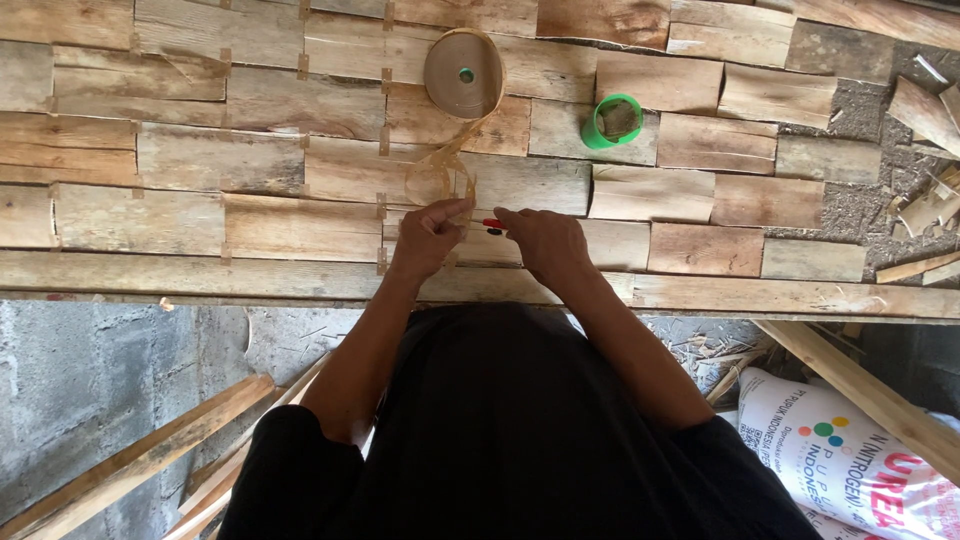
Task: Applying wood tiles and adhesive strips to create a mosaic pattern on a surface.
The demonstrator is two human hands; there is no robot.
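Item: desk [150, 275], filling the upper half of the frame. Its top is covered with flat rectangular pieces of wood veneer [300, 225] laid edge to edge in rows, with small tan tape patches over several joints.

Item: roll of brown paper tape [463, 73], upper centre of the frame, standing on the veneer. A loose tape strip [440, 165] trails down from it, curling into a loop just above the hands.

Item: left hand [430, 238], centre of the frame. Fingers curled together, thumb and fingertips pinching the lower end of the tape strip against the veneer.

Item: right hand [545, 243], just right of the left hand, the two close but apart. Fingers closed around a small tool with a red handle [492, 224], whose red and dark end shows between the two hands. What kind of tool it is cannot be told.

Item: green tape roll [612, 121], upper centre-right, lying on the veneer, well apart from the hands.

Item: wood scraps [925, 200], right edge of the frame, scattered on a grey surface beyond the veneer.

Item: white printed sack [850, 450], lower right, below the desk edge.

Item: long wooden slats [140, 460], lower left, leaning over a grey concrete floor [80, 370].

Item: black sleeves and garment of the person, lower centre.
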